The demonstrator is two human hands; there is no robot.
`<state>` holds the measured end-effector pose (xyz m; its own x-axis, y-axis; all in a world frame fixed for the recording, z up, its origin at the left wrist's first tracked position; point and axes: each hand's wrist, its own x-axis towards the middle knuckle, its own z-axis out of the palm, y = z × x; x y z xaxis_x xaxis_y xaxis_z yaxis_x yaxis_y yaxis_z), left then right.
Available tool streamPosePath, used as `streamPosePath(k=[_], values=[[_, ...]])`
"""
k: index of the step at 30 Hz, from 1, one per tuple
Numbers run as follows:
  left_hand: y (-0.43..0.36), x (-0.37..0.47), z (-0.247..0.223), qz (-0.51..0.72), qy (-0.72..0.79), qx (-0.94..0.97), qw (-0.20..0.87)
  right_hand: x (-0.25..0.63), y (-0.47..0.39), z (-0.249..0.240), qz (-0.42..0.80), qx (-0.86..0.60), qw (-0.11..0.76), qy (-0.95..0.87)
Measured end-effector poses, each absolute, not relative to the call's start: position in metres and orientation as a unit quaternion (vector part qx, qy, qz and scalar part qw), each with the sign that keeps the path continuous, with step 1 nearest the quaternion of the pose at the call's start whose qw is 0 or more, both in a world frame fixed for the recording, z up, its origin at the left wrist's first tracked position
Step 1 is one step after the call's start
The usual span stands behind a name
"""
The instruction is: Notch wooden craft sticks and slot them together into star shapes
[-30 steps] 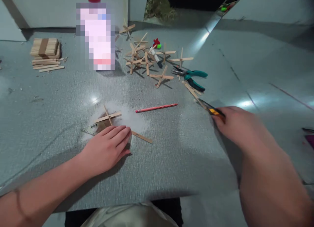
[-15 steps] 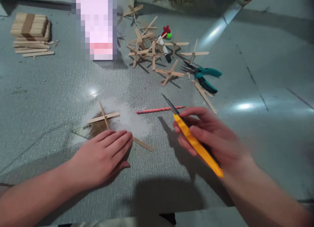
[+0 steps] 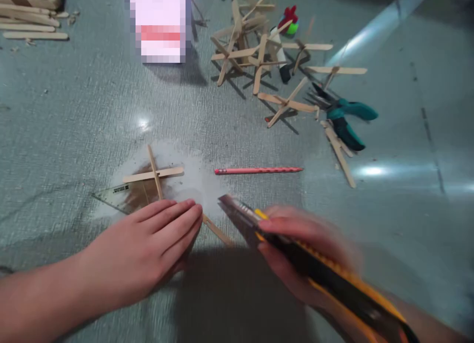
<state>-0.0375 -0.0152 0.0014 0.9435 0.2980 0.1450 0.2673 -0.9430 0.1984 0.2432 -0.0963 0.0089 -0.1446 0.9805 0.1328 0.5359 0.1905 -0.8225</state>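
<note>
A: What's the biggest thing here?

B: The grey table, with a loose spread of crossed sticks on its far side.

A: And the hands?

B: The left hand lies palm down, fingers together, over the near part of a clear ruler. I can't tell whether it grips anything underneath. The right hand is wrapped around a yellow and black knife, blade out, pointing far and left.

A: How does that knife handle, would you say?

B: Stiff and fairly light, I'd guess. Take it by the body, well back from the thin blade, which could snap if twisted.

A: What else is there?

B: Teal pliers, far right, then a pink pencil lying between them and the left hand.

A: Where's the wood being worked on?

B: One crossed pair sits just beyond the left fingers, over the ruler. Smaller to the eye, a flat stick pokes out right of the fingertips, near the blade.

A: Fragile?

B: Probably: feather-light, dry, a bit springy, likely to split at any cut. I'd pin it flat, fingers off the blade's line.
</note>
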Motion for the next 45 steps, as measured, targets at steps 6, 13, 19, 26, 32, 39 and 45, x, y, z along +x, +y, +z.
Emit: streamPosePath(k=[6, 13, 19, 26, 32, 39, 45], values=[[-0.017, -0.038, -0.002, 0.094, 0.151, 0.979, 0.099, 0.229, -0.099, 0.017, 0.197, -0.526, 0.311, -0.766], [-0.016, -0.036, -0.003, 0.135, 0.171, 0.962, 0.165, 0.230, -0.086, 0.013, 0.268, -0.487, 0.317, -0.769], [-0.013, -0.035, -0.003, 0.133, 0.174, 0.959, 0.180, 0.230, -0.090, 0.001, 0.326, -0.503, 0.326, -0.731], [-0.016, -0.035, -0.002, 0.111, 0.154, 0.973, 0.133, 0.229, -0.081, 0.004, 0.338, -0.480, 0.318, -0.745], [-0.018, -0.035, -0.003, 0.099, 0.164, 0.974, 0.121, 0.227, -0.078, 0.006, 0.303, -0.469, 0.303, -0.772], [-0.017, -0.035, -0.005, 0.103, 0.154, 0.975, 0.122, 0.231, -0.078, 0.004, 0.287, -0.459, 0.298, -0.786], [-0.017, -0.035, -0.004, 0.111, 0.157, 0.972, 0.133, 0.228, -0.079, 0.005, 0.264, -0.459, 0.305, -0.791]])
